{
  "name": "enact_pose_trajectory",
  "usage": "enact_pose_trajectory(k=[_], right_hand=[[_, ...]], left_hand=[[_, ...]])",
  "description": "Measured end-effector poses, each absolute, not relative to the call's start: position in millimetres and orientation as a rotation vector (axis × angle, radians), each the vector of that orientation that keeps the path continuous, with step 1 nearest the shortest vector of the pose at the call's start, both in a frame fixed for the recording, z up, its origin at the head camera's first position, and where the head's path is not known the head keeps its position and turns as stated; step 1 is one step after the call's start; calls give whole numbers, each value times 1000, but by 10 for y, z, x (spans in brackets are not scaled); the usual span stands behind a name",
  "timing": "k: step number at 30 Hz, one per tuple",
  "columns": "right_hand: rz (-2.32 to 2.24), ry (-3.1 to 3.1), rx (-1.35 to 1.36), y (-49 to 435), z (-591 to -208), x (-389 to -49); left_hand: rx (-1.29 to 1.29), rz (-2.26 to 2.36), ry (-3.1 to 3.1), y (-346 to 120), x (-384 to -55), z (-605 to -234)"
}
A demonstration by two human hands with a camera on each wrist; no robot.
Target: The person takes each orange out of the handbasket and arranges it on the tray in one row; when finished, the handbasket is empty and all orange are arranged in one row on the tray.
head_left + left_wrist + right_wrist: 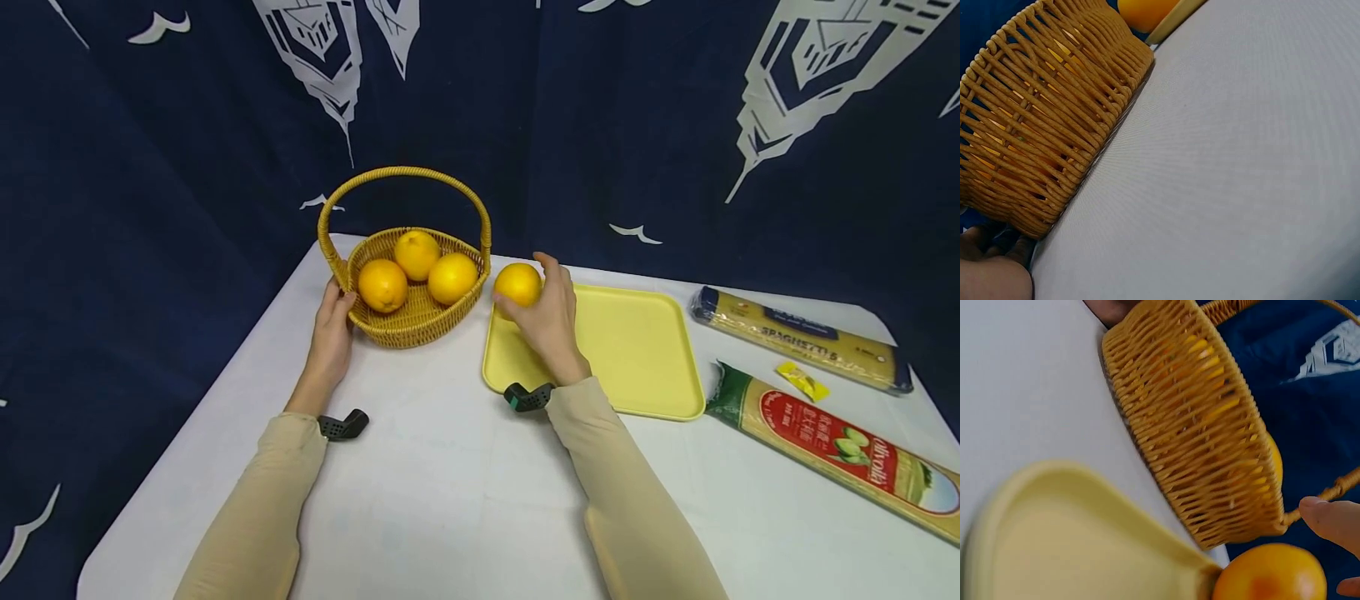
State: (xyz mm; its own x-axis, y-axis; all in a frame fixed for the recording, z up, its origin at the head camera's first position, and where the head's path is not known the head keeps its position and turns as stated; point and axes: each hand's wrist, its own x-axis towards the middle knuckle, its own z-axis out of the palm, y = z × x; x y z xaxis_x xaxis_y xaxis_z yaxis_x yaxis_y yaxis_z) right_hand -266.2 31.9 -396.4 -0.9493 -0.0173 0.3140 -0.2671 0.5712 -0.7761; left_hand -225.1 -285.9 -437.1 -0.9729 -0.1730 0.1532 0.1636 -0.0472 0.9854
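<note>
A wicker basket point(408, 333) with a tall arched handle holds three oranges point(382, 286). My left hand point(330, 337) grips its left end, the thumb in front; the other fingers are partly hidden. At the left wrist view's lower corner, those fingers point(1020, 251) touch the basket's base. Another orange point(517, 283) lies at the far left corner of a yellow tray point(637, 350). My right hand point(551, 325) is spread around this orange, thumb on the near side. In the right wrist view, a gap shows between a finger point(1332, 525) and the orange.
Right of the tray lie two spaghetti packs, one with a dark blue label point(802, 333) and one in red and green point(840, 446). Between them sits a small yellow sachet point(802, 381). A dark blue patterned curtain point(562, 125) hangs behind the white table point(420, 500).
</note>
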Motion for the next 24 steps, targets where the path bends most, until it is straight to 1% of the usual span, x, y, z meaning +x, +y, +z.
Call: enact_pose_trajectory(k=[8, 14, 24], right_hand=[[1336, -2464, 318, 168, -3786, -2549], [1344, -2436, 402, 20, -3729, -2463], [1300, -2499, 635, -318, -3622, -2513]], left_hand=[[-1, -2138, -1972, -2868, -2278, -4366], [-2, -2136, -1974, -2859, -2263, -4376], [-8, -2128, -1963, -2866, -2279, -4373]])
